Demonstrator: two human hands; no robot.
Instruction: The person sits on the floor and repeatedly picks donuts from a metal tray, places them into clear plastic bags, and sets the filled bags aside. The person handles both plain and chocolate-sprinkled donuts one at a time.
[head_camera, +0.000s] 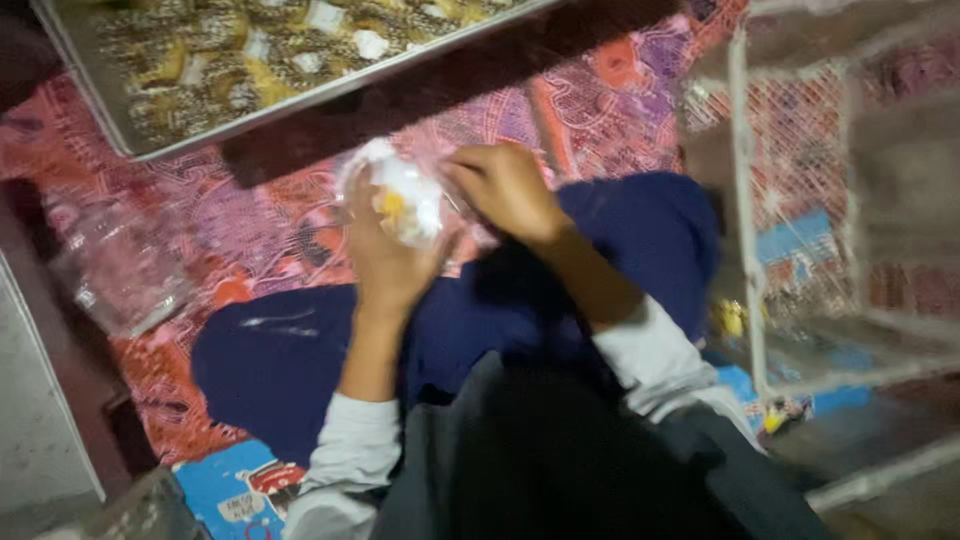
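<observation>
My left hand (385, 255) holds a small clear plastic bag (405, 195) with white and yellow food inside, just above my lap. My right hand (505, 190) pinches the bag's right side, fingers curled on the plastic. Both hands sit over my dark blue trousers (620, 225), and I sit cross-legged on a patterned red and purple mat (250, 225). The frame is blurred, so the bag's contents are unclear.
A large metal tray (95, 105) of several wrapped brown snacks lies at the top left. A pile of clear plastic bags (120, 270) rests on the mat at left. A white wire rack (745, 200) stands at right.
</observation>
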